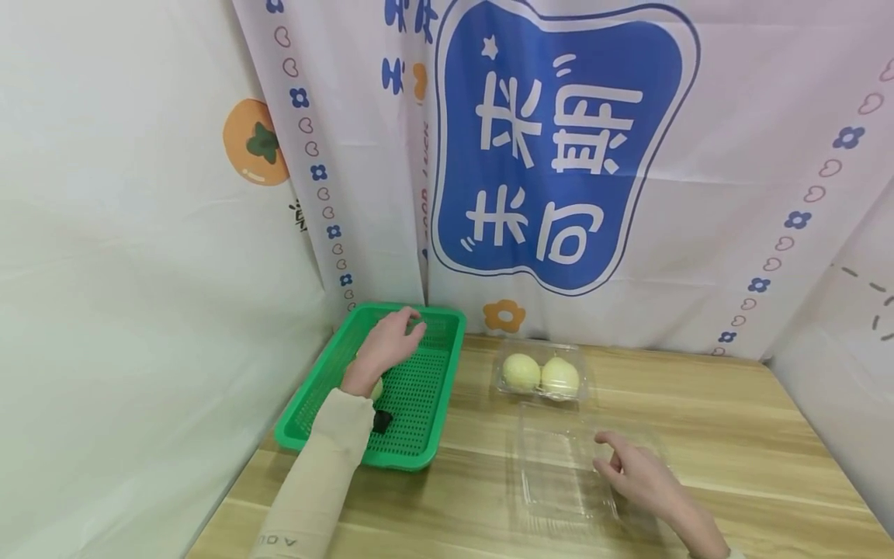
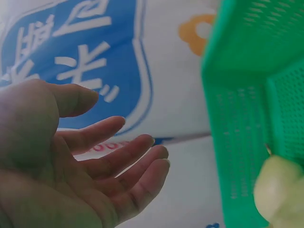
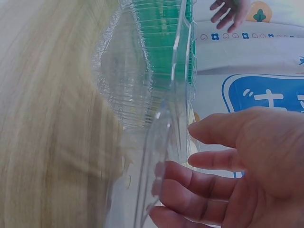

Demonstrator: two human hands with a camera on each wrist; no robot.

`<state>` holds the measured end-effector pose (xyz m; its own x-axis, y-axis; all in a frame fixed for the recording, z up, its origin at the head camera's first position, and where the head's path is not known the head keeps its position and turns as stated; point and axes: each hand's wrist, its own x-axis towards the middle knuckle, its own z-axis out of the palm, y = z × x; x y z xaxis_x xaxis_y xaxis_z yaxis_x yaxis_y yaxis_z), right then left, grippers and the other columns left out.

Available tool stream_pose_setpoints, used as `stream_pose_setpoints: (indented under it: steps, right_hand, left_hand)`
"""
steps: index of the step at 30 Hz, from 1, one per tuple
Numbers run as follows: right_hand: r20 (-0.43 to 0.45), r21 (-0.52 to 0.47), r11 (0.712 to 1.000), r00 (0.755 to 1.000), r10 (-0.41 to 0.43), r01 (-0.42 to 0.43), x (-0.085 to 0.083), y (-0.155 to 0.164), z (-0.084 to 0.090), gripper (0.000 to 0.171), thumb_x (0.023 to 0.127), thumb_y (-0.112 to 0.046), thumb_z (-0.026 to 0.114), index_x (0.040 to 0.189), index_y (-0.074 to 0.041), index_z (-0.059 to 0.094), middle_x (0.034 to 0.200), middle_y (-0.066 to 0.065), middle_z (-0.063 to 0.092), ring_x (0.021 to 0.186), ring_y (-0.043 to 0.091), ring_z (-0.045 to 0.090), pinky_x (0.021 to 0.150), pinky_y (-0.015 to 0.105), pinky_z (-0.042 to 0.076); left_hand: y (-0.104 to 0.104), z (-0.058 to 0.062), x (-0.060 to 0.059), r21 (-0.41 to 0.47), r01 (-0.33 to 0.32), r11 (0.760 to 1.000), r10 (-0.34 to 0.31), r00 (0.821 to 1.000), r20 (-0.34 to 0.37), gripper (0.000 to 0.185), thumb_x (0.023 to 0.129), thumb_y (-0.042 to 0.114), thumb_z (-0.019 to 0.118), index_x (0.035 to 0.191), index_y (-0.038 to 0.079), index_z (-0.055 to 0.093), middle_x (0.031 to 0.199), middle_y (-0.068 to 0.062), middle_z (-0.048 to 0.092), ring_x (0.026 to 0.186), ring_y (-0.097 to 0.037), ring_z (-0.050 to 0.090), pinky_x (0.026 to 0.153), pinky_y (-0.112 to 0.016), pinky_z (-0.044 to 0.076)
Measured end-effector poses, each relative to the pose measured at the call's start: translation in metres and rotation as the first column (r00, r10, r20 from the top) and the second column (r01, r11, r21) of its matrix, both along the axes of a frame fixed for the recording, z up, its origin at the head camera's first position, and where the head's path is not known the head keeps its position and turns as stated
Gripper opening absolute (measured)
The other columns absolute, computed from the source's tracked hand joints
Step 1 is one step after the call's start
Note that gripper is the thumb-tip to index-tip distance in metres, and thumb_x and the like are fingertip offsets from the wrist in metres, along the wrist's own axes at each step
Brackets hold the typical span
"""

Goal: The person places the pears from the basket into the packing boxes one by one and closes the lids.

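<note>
My left hand [image 1: 387,341] is over the green basket [image 1: 452,380], its fingers loosely bent and nothing in them. Inside that basket lies a pale yellow-green pear [image 2: 278,187] with a thin stem, mostly hidden by the wrist in the head view. At the lower right, my right hand [image 1: 642,477] is beside an open clear plastic box [image 1: 555,473] on the table. The right wrist view shows its fingertips [image 3: 168,190] right at the clear rim, with the thumb apart from the other fingers.
A clear plastic box [image 1: 583,382] holding two pears [image 1: 521,373] stands at the back of the wooden table [image 1: 726,435]. Some small black thing [image 1: 382,421] shows in the basket near the left sleeve. Printed cloth [image 1: 642,303] hangs behind the table.
</note>
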<state>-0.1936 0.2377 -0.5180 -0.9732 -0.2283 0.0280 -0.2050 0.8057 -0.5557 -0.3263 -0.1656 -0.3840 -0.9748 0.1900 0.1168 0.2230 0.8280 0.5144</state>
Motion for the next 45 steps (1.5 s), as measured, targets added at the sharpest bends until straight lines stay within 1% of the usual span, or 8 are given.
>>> stream_pose_setpoints:
  steps: [4, 9, 16, 21, 24, 29, 35, 45]
  right_hand:
    - [0.003, -0.003, 1.0, 1.0, 0.004, -0.004, 0.001, 0.0, 0.0, 0.043, 0.094, -0.025, 0.064, 0.13, -0.002, 0.054, 0.069, -0.009, 0.057, 0.053, 0.002, 0.046, 0.05, 0.021, 0.04]
    - [-0.008, 0.012, 1.0, 1.0, 0.001, -0.001, 0.002, -0.002, -0.001, 0.042, 0.093, -0.024, 0.065, 0.129, -0.003, 0.056, 0.068, -0.011, 0.056, 0.052, 0.001, 0.046, 0.05, 0.019, 0.041]
    - [-0.028, 0.011, 1.0, 1.0, 0.007, -0.007, 0.002, -0.002, -0.002, 0.041, 0.093, -0.023, 0.065, 0.128, -0.003, 0.056, 0.067, -0.012, 0.056, 0.052, 0.0, 0.045, 0.048, 0.02, 0.04]
    - [-0.031, 0.009, 1.0, 1.0, 0.003, -0.003, 0.002, 0.0, -0.003, 0.04, 0.093, -0.023, 0.066, 0.127, -0.004, 0.056, 0.067, -0.012, 0.055, 0.052, 0.0, 0.045, 0.048, 0.02, 0.04]
    - [-0.032, 0.006, 1.0, 0.999, 0.005, -0.004, 0.001, 0.001, -0.005, 0.041, 0.093, -0.022, 0.066, 0.128, -0.004, 0.056, 0.067, -0.012, 0.055, 0.052, 0.0, 0.045, 0.049, 0.02, 0.04]
    - [-0.037, 0.013, 1.0, 0.999, 0.003, -0.002, 0.0, 0.002, -0.006, 0.042, 0.093, -0.023, 0.066, 0.128, -0.004, 0.056, 0.068, -0.013, 0.056, 0.053, -0.001, 0.045, 0.05, 0.02, 0.04]
    - [-0.031, 0.014, 1.0, 1.0, -0.002, 0.002, 0.0, 0.002, -0.005, 0.043, 0.093, -0.025, 0.065, 0.129, -0.004, 0.056, 0.069, -0.013, 0.056, 0.053, 0.0, 0.046, 0.05, 0.02, 0.04]
    - [-0.026, 0.033, 0.999, 0.999, -0.021, 0.022, -0.001, 0.0, -0.007, 0.041, 0.093, -0.025, 0.066, 0.128, -0.006, 0.057, 0.068, -0.014, 0.056, 0.052, 0.0, 0.045, 0.049, 0.02, 0.039]
  left_hand:
    - [-0.011, -0.011, -0.007, -0.045, -0.024, 0.999, 0.023, 1.0, -0.011, 0.046, 0.102, 0.032, 0.046, 0.138, 0.003, 0.049, 0.126, -0.02, 0.061, 0.115, -0.035, 0.058, 0.096, -0.05, 0.047]
    - [-0.023, -0.021, -0.015, -0.125, -0.059, 0.99, 0.06, 0.998, 0.0, 0.047, 0.101, 0.031, 0.049, 0.139, 0.003, 0.049, 0.13, -0.023, 0.057, 0.114, -0.039, 0.057, 0.094, -0.052, 0.048]
    - [-0.04, -0.035, -0.022, -0.187, -0.081, 0.979, 0.098, 0.992, 0.084, 0.05, 0.1, 0.033, 0.05, 0.139, 0.002, 0.047, 0.137, -0.026, 0.051, 0.123, -0.045, 0.05, 0.099, -0.057, 0.044]
    - [-0.048, -0.043, -0.025, -0.207, -0.099, 0.973, 0.123, 0.987, 0.106, 0.051, 0.098, 0.034, 0.05, 0.138, 0.002, 0.049, 0.134, -0.025, 0.052, 0.119, -0.045, 0.049, 0.092, -0.057, 0.045]
    - [-0.053, -0.045, -0.027, -0.228, -0.098, 0.969, 0.125, 0.986, 0.109, 0.049, 0.097, 0.035, 0.051, 0.134, 0.002, 0.053, 0.129, -0.025, 0.055, 0.114, -0.044, 0.052, 0.087, -0.056, 0.046]
    - [-0.059, -0.05, -0.03, -0.274, -0.049, 0.96, 0.097, 0.982, 0.162, 0.05, 0.099, 0.037, 0.051, 0.132, 0.0, 0.055, 0.13, -0.024, 0.058, 0.114, -0.045, 0.055, 0.091, -0.056, 0.047]
    - [-0.065, -0.054, -0.035, -0.254, -0.016, 0.967, 0.085, 0.962, 0.26, 0.049, 0.1, 0.035, 0.052, 0.132, -0.002, 0.053, 0.129, -0.024, 0.059, 0.108, -0.037, 0.059, 0.087, -0.05, 0.049]
    - [-0.069, -0.058, -0.04, -0.23, -0.039, 0.973, 0.106, 0.952, 0.289, 0.046, 0.098, 0.036, 0.055, 0.122, -0.003, 0.057, 0.118, -0.022, 0.062, 0.089, -0.028, 0.057, 0.071, -0.038, 0.047]
